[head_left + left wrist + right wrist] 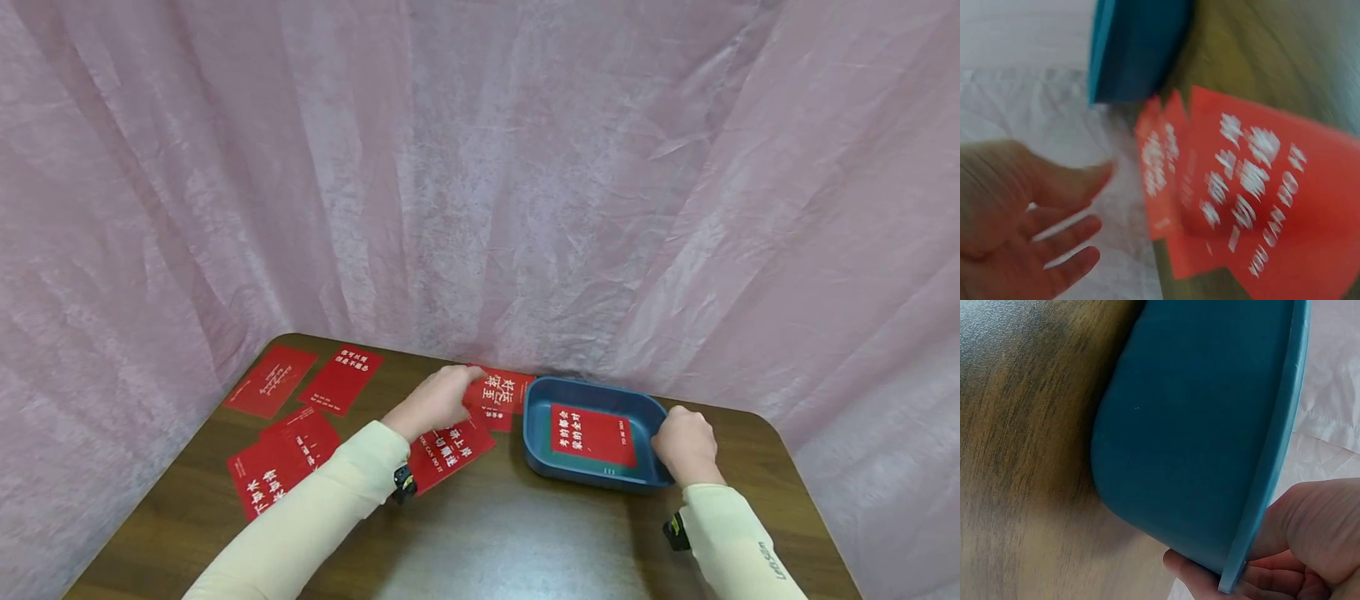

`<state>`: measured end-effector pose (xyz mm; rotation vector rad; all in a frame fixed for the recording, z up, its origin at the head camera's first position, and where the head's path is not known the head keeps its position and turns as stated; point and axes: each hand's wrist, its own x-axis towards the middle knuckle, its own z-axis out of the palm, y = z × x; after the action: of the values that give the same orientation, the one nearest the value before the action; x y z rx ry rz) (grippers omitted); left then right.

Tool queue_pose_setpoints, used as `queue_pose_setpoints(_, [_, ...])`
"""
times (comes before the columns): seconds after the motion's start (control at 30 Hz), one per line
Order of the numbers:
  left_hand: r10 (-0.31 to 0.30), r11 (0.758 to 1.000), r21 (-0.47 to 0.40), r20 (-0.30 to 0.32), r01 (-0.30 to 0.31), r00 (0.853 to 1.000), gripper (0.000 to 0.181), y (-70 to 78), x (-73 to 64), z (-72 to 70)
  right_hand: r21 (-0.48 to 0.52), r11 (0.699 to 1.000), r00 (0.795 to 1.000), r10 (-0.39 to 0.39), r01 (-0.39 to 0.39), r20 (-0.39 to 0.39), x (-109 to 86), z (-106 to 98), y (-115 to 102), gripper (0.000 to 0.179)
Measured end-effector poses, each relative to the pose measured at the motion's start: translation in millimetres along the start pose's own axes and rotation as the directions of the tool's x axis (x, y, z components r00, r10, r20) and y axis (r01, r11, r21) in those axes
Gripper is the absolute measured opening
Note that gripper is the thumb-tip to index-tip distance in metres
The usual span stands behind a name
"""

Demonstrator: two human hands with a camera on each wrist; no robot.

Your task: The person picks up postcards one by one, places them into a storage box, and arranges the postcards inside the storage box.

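A blue rectangular tray (596, 479) rests on the table, with a red card (592, 436) lying inside. My right hand (686, 446) grips the tray's right end; in the right wrist view, thumb and fingers (1191, 572) close around its rim. My left hand (438, 402) hovers over a group of overlapping red cards (450, 454) left of the tray. In the left wrist view that hand (1035, 219) holds nothing, its fingers apart and loosely bent, beside the red cards (1272, 187) with white writing. Motion blurs this view.
More red cards lie at the table's left: one at the far corner (272, 382), another beside it (342, 379), and an overlapping pile (285, 458) partly behind the left sleeve. A pink curtain (480, 183) hangs along the back edge of the brown wooden table (495, 533).
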<state>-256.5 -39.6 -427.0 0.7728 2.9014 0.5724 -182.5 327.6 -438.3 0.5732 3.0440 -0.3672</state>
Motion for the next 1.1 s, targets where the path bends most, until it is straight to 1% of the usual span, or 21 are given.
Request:
queue_pose_setpoints(0.03, [0.033,0.999,0.038,0.052,-0.035,0.998,0.064,-1.7,-0.9,3.0,-0.002,1.000,1.000,0.003,-0.003,-0.004,-0.2,0,0,0.028])
queue_pose_setpoints(0.07, [0.063,0.995,0.071,0.104,-0.071,0.993,0.066,-2.9,-1.7,6.2,-0.002,1.000,1.000,0.007,-0.007,-0.004,-0.5,0,0,0.029])
queue_pose_setpoints(0.13, [0.103,0.987,0.105,0.191,-0.125,0.976,0.071,-4.3,-3.5,12.1,-0.006,1.000,1.000,0.009,-0.009,-0.006,-0.9,0,0,0.029])
queue_pose_setpoints(0.2, [0.125,0.981,0.112,0.258,-0.158,0.958,0.077,-5.0,-4.8,18.0,-0.007,1.000,1.000,0.009,-0.009,-0.005,-1.1,-1,0,0.030])
queue_pose_setpoints(0.27, [0.139,0.979,0.105,0.297,-0.176,0.945,0.083,-5.3,-5.6,23.1,-0.007,1.000,1.000,0.007,-0.007,0.002,-1.2,0,0,0.030])
queue_pose_setpoints(0.37, [0.153,0.975,0.108,0.321,-0.196,0.935,0.088,-5.7,-6.0,29.7,-0.009,1.000,1.000,0.007,-0.007,0.005,-1.9,0,-1,0.029])
queue_pose_setpoints(0.43, [0.152,0.975,0.107,0.327,-0.197,0.933,0.089,-5.7,-6.6,32.5,-0.009,1.000,1.000,0.007,-0.007,0.005,-2.5,0,-2,0.030])
queue_pose_setpoints(0.57, [0.128,0.977,0.123,0.327,-0.176,0.936,0.087,-5.2,-7.2,35.7,-0.009,1.000,1.000,0.001,-0.001,-0.002,-3.2,0,-5,0.030])
queue_pose_setpoints(0.67, [0.107,0.977,0.142,0.312,-0.158,0.944,0.084,-4.6,-6.3,35.0,-0.010,1.000,1.000,0.003,-0.003,-0.006,-3.3,-1,-5,0.030])
queue_pose_setpoints(0.8, [0.085,0.972,0.188,0.279,-0.141,0.957,0.083,-6.1,-3.4,33.7,-0.015,1.000,1.000,0.008,-0.008,-0.006,-3.1,-2,-6,0.030])
queue_pose_setpoints(0.93, [0.077,0.963,0.232,0.242,-0.134,0.967,0.084,-13.1,0.6,36.7,-0.018,1.000,1.000,0.011,-0.011,-0.005,-3.1,-2,-6,0.031])
queue_pose_setpoints(1.1, [0.060,0.964,0.245,0.196,-0.108,0.979,0.083,-22.7,3.3,40.8,-0.023,1.000,1.000,0.014,-0.014,-0.008,-3.5,-2,-6,0.032])
